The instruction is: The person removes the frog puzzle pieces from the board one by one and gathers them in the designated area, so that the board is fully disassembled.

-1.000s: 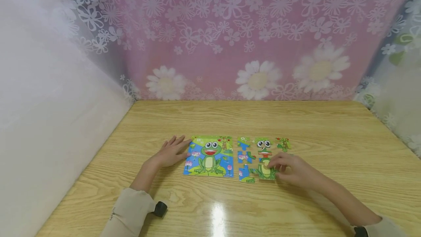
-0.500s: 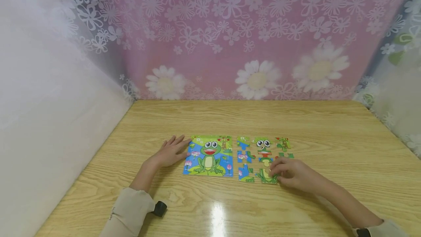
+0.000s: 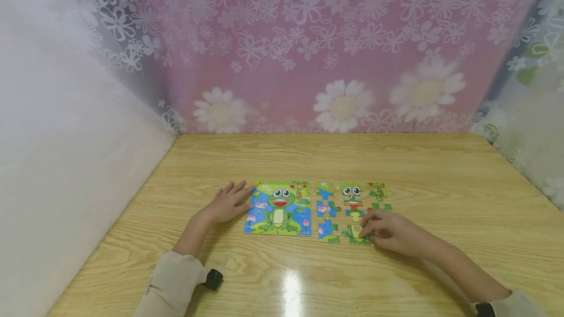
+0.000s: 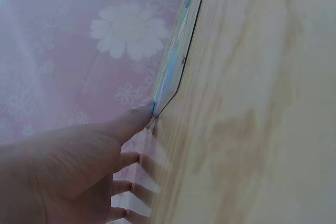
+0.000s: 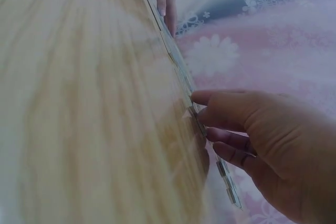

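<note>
On the table lies a square frog picture board (image 3: pixel 278 209). My left hand (image 3: pixel 226 205) is at its left side with fingers spread, thumb touching its edge; the left wrist view shows the thumb tip against the board's corner (image 4: pixel 170 77). Right of the board, separated jigsaw pieces are laid out in rows: frog eyes piece (image 3: pixel 351 191), red mouth piece (image 3: pixel 353 201), tree piece (image 3: pixel 378 191), and pond pieces at the left. My right hand (image 3: pixel 394 231) pinches the bottom middle frog-legs piece (image 3: pixel 354 235) at its right side. My fingers partly cover that piece and hide what lies behind them.
The wooden table (image 3: pixel 264 268) reaches back to a pink flowered curtain (image 3: pixel 282 62). Pale cloth (image 3: pixel 79 136) stands along the left side, and more flowered cloth hangs at the right. Black wrist cameras (image 3: pixel 214 279) sit on both cuffs.
My right hand has drawn the frog-legs piece slightly right and toward me, opening gaps around it. A green piece behind the hand has come into view. My left hand has stayed put.
</note>
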Tool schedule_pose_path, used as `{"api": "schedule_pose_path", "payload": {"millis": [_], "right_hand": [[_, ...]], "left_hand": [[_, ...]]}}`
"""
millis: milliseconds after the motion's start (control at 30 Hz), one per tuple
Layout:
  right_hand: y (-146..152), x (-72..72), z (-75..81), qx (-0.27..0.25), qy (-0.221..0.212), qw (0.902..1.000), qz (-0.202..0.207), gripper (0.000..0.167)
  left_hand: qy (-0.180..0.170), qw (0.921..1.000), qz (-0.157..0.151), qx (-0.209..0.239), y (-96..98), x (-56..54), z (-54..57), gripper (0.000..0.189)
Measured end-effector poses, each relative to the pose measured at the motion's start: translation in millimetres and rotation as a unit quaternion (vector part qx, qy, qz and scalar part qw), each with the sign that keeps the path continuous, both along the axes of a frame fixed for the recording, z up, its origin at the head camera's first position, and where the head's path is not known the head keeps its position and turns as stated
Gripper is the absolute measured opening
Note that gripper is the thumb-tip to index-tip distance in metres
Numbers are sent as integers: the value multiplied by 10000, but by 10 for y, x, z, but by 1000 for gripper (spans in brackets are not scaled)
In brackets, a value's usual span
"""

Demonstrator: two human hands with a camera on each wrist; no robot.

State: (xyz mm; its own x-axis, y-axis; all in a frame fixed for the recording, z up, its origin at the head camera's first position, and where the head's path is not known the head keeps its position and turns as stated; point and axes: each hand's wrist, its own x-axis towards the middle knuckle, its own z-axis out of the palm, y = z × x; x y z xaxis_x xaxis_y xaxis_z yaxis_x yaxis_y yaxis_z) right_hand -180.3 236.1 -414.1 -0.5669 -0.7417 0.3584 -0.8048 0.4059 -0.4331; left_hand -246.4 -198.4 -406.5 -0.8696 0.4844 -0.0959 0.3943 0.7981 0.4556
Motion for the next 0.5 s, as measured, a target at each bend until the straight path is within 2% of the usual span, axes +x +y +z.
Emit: {"api": "schedule_pose_path", "payload": {"millis": [267, 500], "right_hand": [[-173, -60, 110, 119, 31, 9997, -220, 27], [-519, -166, 179, -5, 134, 9999, -30, 23]], "left_hand": [[-14, 10000, 5, 7, -13, 6, 9, 59], [-29, 10000, -7, 38, 5, 16, 27, 59]]}}
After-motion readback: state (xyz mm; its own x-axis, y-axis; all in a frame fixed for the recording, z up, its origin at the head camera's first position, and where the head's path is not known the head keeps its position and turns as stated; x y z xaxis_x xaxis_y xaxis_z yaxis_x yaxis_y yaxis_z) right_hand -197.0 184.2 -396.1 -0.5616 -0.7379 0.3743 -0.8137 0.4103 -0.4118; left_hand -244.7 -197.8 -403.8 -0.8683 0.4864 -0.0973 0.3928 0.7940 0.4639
